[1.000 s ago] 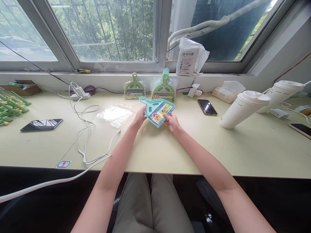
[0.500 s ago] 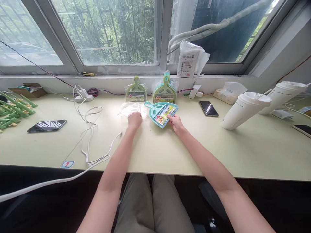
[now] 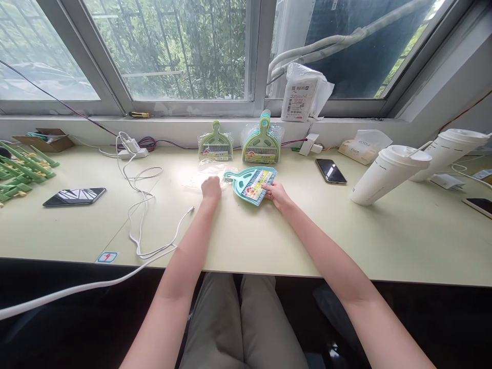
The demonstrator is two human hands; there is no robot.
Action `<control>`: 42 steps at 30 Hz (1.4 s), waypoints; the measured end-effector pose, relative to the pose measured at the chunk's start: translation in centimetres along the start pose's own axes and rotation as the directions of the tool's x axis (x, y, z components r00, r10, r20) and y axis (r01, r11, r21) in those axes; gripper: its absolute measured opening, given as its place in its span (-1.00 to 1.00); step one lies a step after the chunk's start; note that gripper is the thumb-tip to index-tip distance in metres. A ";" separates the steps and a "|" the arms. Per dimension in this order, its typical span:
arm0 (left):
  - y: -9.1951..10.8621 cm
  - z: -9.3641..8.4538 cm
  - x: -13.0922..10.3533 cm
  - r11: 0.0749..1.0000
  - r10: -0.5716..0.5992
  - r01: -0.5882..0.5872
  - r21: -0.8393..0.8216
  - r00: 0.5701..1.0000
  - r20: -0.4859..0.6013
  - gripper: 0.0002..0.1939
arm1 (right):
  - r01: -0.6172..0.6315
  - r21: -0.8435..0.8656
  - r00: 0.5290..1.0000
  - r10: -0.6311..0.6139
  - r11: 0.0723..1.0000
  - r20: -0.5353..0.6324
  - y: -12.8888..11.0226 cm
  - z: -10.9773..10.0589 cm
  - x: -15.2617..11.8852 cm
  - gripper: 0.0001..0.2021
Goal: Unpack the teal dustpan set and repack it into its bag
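Note:
In my right hand (image 3: 277, 196) is a light-blue dustpan with a brush (image 3: 249, 187), gripped by its wide edge; a printed yellow label lies over the bristles. Its looped handle points left. My left hand (image 3: 211, 189) is closed in a fist on a clear plastic bag (image 3: 196, 177) that spreads over the table; its fingertips are hidden from me. Behind, a wrapped green dustpan set (image 3: 216, 143) leans upright against the wall. To the right of it a stack of wrapped dustpan sets (image 3: 262, 143) leans likewise, green in front.
A phone (image 3: 330, 171) and a tilted white cup (image 3: 390, 174) stand to the right, with a tissue pack (image 3: 359, 148) behind. On the left lie a white cable (image 3: 140, 225), another phone (image 3: 74, 197) and green pieces (image 3: 23, 171). A packet (image 3: 302, 97) rests on the sill.
The light-blue dustpan set has turned flatter and shifted slightly left and nearer in my right hand. My left hand has moved a little left, and the clear bag has shifted with it.

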State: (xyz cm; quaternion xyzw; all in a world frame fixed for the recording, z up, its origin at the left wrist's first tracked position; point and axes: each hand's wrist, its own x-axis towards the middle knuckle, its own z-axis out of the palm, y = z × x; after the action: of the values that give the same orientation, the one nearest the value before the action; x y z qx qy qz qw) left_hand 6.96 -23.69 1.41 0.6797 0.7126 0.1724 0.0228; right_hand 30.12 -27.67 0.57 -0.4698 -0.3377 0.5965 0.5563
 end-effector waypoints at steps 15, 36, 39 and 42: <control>2.1 -0.1 -1.6 0.873 0.198 -0.268 -0.407 0.958 -0.206 -0.63 | 0.055 0.036 0.998 -0.056 0.998 0.035 0.0 0.8 -0.5 -0.85; 2.1 1.9 -0.6 0.817 0.039 -0.136 -0.561 0.983 -0.180 -0.28 | 0.166 -0.007 0.986 -0.166 0.986 0.014 0.2 0.9 -0.8 -0.85; 2.5 1.5 -0.8 0.784 0.044 -0.182 -0.594 0.970 -0.239 -0.39 | 0.177 -0.016 0.984 -0.177 0.984 0.010 0.2 0.8 -0.7 -0.84; 3.5 0.9 -1.4 0.758 0.059 -0.230 -0.610 0.956 -0.288 -0.53 | 0.193 -0.020 0.981 -0.192 0.981 0.015 0.3 0.8 -0.5 -0.84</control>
State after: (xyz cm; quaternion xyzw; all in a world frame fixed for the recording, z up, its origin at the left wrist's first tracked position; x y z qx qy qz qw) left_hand 10.65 -24.78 1.29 0.6573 0.5536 0.4895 0.1480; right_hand 29.27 -28.09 0.63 -0.4371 -0.3915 0.5393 0.6040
